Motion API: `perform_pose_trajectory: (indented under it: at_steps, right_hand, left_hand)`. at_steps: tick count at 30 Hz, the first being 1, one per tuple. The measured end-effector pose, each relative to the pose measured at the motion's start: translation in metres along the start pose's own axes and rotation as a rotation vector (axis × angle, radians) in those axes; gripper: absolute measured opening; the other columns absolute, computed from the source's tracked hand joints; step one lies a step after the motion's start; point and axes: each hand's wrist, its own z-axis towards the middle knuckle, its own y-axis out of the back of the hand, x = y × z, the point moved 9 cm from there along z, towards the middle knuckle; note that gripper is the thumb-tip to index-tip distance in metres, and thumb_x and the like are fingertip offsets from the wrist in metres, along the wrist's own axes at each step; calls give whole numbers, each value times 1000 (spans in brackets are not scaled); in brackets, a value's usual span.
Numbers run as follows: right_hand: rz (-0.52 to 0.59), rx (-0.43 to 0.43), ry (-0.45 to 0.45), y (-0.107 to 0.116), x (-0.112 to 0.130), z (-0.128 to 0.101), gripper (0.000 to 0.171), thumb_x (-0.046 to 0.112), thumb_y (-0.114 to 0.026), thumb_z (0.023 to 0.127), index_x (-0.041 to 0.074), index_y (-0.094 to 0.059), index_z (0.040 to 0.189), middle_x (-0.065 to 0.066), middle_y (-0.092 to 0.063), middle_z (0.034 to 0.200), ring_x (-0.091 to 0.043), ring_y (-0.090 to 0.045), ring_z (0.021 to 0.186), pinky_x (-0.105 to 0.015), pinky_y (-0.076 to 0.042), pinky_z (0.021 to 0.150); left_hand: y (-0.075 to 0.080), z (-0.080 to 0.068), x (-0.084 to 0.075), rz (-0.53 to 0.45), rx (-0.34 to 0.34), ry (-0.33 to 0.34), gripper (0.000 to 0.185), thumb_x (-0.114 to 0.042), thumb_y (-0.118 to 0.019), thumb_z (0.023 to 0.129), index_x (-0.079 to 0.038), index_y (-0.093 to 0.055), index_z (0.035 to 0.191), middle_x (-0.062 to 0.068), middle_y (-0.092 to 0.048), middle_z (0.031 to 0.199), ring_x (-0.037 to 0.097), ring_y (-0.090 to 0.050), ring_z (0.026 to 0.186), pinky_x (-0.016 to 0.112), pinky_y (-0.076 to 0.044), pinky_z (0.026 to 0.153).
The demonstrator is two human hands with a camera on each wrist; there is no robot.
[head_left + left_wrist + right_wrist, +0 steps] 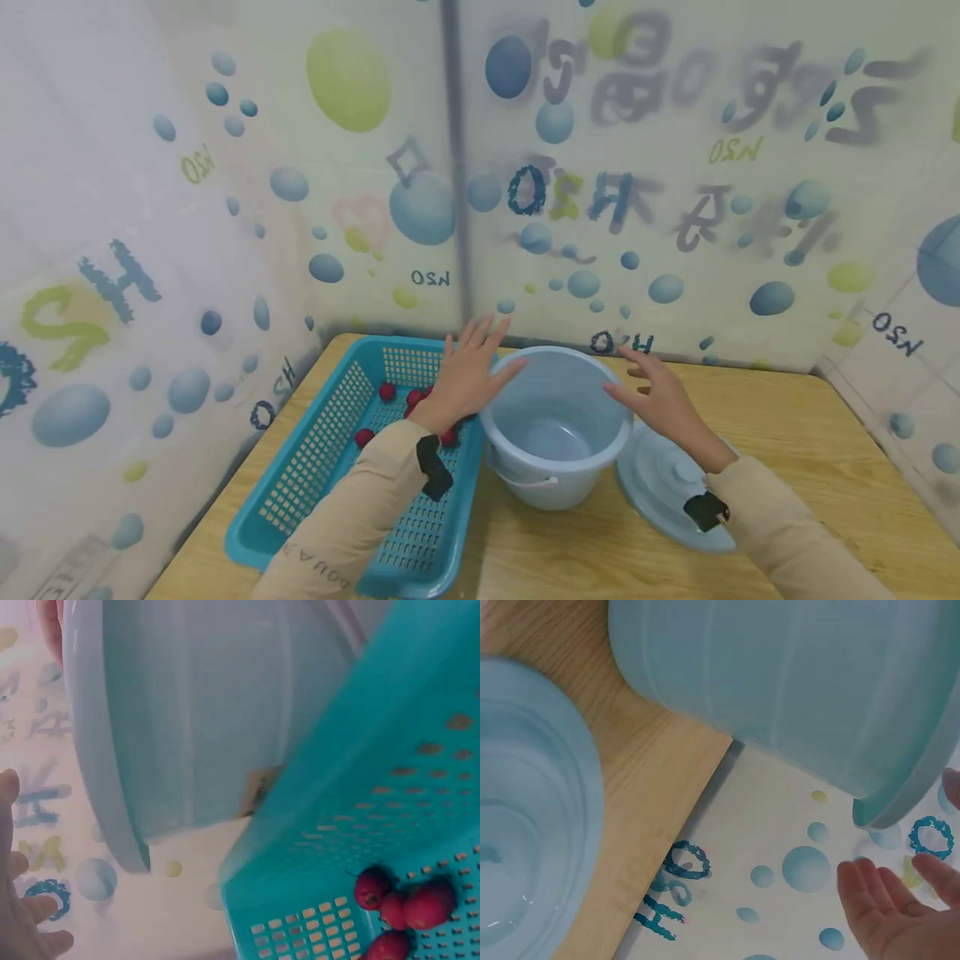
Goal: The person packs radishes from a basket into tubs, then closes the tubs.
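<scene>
While both hands hover with fingers spread and holding nothing, a pale blue round plastic bucket (556, 425) stands upright on the light wooden table (787, 467) between them. The left hand (468, 372) is at the bucket's left rim (whether it touches is hard to tell), above the teal perforated plastic basket (315, 467) just beside the bucket. Several small red round fruits (397, 907) lie clustered in the basket's far end. The right hand (660, 400) is near the bucket's right rim, slightly apart from it. A pale blue round plastic lid (660, 492) lies flat on the table just right of the bucket, under the right forearm. A translucent curtain with blue and green bubbles (675, 208) hangs behind.
</scene>
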Motion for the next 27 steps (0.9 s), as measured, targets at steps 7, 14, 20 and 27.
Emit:
perform_pose_trajectory:
  at_steps: [7, 14, 20, 27]
  right_hand:
    - [47, 9, -42, 0, -9, -4, 54, 19, -63, 82, -2, -41, 127, -26, -44, 123, -39, -54, 98, -44, -51, 70]
    - [79, 39, -89, -3, -16, -5, 51, 23, -61, 84, 0, -43, 127, -24, -47, 122, -36, -56, 95, -40, -52, 70]
    - [123, 66, -118, -7, -20, -8, 49, 24, -58, 86, -1, -44, 126, -24, -48, 121, -34, -57, 92, -36, -52, 69]
    - [140, 82, -110, -10, -23, -9, 44, 23, -55, 88, -2, -46, 124, -23, -50, 120, -30, -58, 89, -32, -52, 68]
  left_hand:
    - [8, -9, 15, -48, -68, -21, 65, -47, -46, 87, -19, -22, 141, 7, -24, 144, 29, -22, 129, 49, -20, 102]
    - [10, -19, 34, -148, -94, 21, 65, -41, -54, 85, -23, -25, 140, 7, -29, 141, 27, -28, 126, 49, -32, 96]
    - [9, -30, 51, -247, -118, 30, 62, -35, -57, 85, -20, -31, 138, 7, -33, 138, 26, -31, 124, 47, -33, 96]
    - [5, -39, 67, -319, -112, 49, 58, -32, -58, 85, -18, -35, 136, 9, -39, 131, 27, -36, 119, 49, -35, 94]
